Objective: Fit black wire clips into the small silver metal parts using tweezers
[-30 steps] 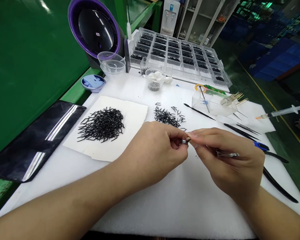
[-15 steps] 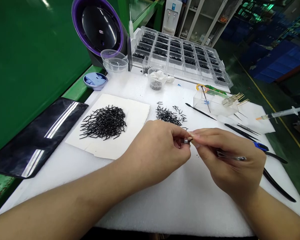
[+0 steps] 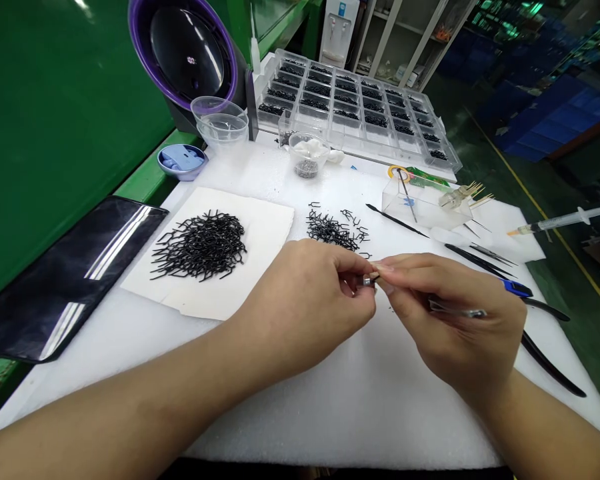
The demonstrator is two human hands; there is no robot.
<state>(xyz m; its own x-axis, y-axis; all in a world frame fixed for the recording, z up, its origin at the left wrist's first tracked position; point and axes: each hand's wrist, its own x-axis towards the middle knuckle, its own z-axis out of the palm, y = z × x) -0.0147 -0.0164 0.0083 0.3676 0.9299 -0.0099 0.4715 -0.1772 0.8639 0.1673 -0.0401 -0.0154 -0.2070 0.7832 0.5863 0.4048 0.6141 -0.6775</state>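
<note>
Lower centre: one left hand [image 3: 305, 300] pinches one small metal piece [image 3: 367, 282] at its fingertips, presumably to steady it. One right hand [image 3: 473, 343] meets it, thumb and forefinger pressed together, contact hidden; one slender tool [image 3: 473, 313] tucks under its fingers, likely kept handy. Mid-frame, bench [image 3: 375, 393]: two heaps of black bent pieces, the left heap [image 3: 200, 245] on one pale sheet [image 3: 267, 217], perhaps for separation.

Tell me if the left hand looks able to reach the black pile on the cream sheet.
Probably yes: nothing stands between the left hand and the black pile, though that hand pinches a small metallic piece.
</note>
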